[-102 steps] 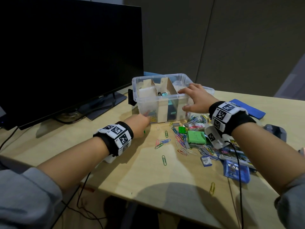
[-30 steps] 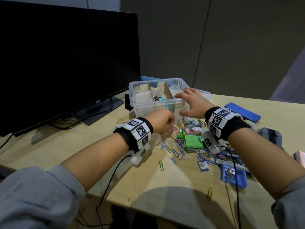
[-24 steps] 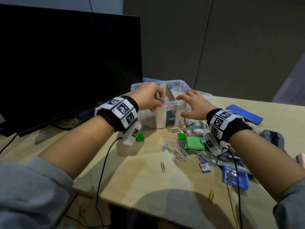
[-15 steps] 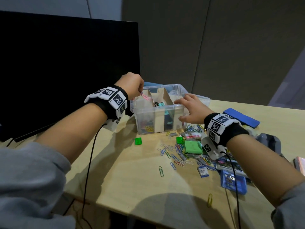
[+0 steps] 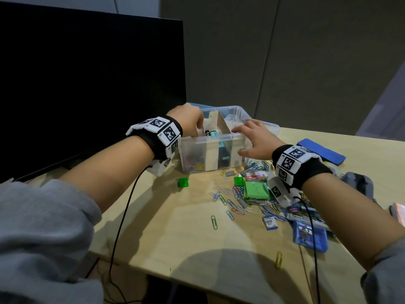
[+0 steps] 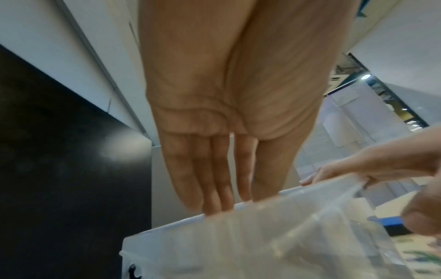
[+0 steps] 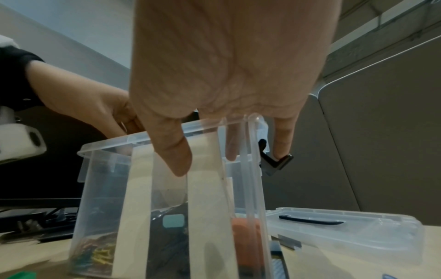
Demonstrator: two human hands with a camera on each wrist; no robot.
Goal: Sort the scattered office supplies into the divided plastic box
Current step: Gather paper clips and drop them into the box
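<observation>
- Head view: left hand [image 5: 188, 121] is over the leftmost compartment of the clear divided plastic box [image 5: 213, 154], fingers dipping below the rim. Right hand [image 5: 255, 139] spans the box's right near corner, fingers over the rim, thumb on the front wall. Loose paper clips [image 5: 237, 199] lie scattered on the table [image 5: 175, 227] in front of the box, with a green eraser block [image 5: 256, 190], a small green cube [image 5: 183, 183] and a blue card case [image 5: 310, 236] near them. Coloured clips already sit at the bottom of the left compartment.
- Left wrist view: left fingers [image 6: 203, 181] are straight and close together, tips at the box rim [image 6: 262, 200]; nothing visible between them, so this grip reads as apart and empty. Picture is blurred.
- Right wrist view: right thumb [image 7: 174, 151] presses the front wall and fingers hook over the rim; grip is clamped on the box. The box's lid [image 7: 346, 230] lies beside it on the table.
- Judgement: step in hand is dropping clips into the left compartment. To do it well: release low inside the cardboard divider [image 5: 223, 126], keep the right hand bracing the box, then sweep clips together before the next pinch.
</observation>
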